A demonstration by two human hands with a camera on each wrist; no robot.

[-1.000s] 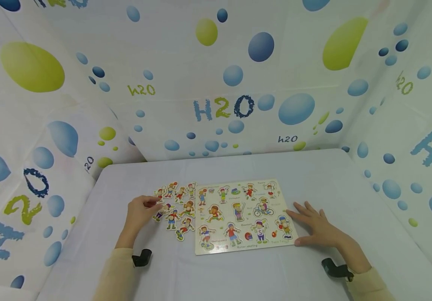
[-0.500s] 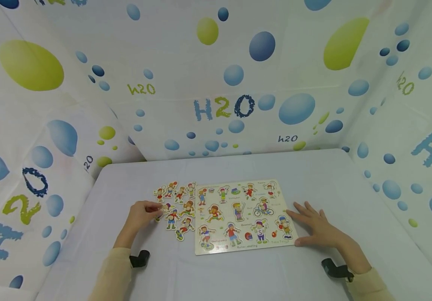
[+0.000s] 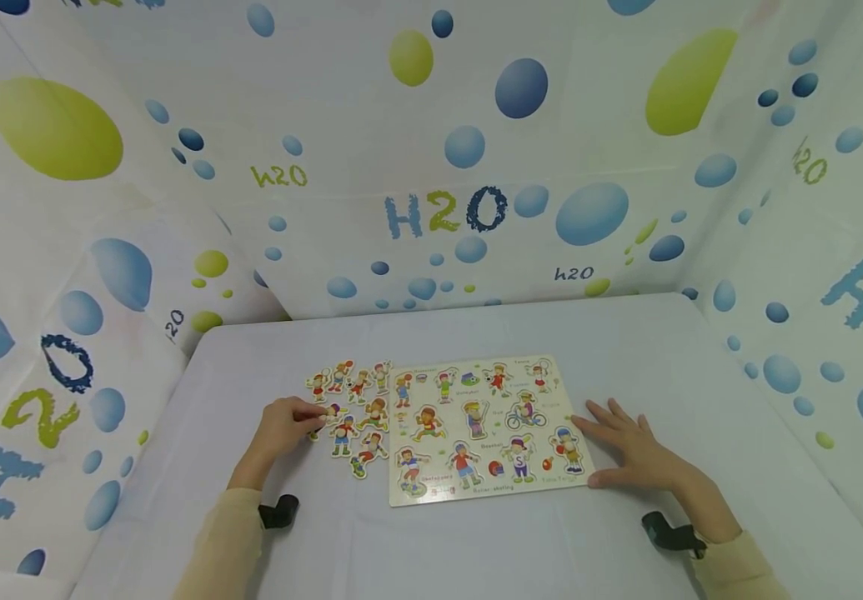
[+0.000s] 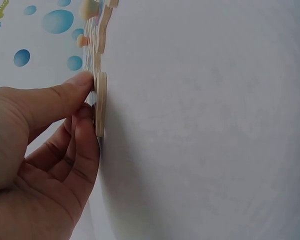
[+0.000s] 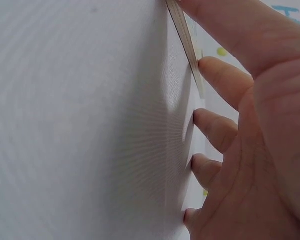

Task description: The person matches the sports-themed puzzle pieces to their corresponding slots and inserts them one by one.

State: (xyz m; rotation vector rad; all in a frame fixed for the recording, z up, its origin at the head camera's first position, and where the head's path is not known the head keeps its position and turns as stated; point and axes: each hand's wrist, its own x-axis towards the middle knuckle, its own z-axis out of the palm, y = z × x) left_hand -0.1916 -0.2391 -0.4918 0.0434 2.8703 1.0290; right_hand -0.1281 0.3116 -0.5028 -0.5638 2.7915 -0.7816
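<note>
On the left of the table my left hand (image 3: 285,427) pinches a wooden puzzle piece (image 4: 101,107) between thumb and fingers. In the head view this piece (image 3: 334,410) is partly covered by the fingertips; a printed figure with a cap shows. Around it lie several loose pieces with children playing sports, such as one in a blue outfit (image 3: 343,435). To their right is the flat puzzle board (image 3: 446,497), printed with sports figures and words. My right hand (image 3: 637,454) spreads its fingers at the board's right edge, thumb and index fingertip touching that edge.
A white cloth (image 3: 506,550) covers the table. Behind and at both sides hang white curtains (image 3: 341,100) with blue and green drops. Each wrist wears a black camera mount, one beside the left sleeve (image 3: 278,512) and one beside the right sleeve (image 3: 669,533).
My left hand has moved slightly nearer to me and a little right, from beside the upper pieces onto the piece with the capped figure. The right hand and the board stay in place.
</note>
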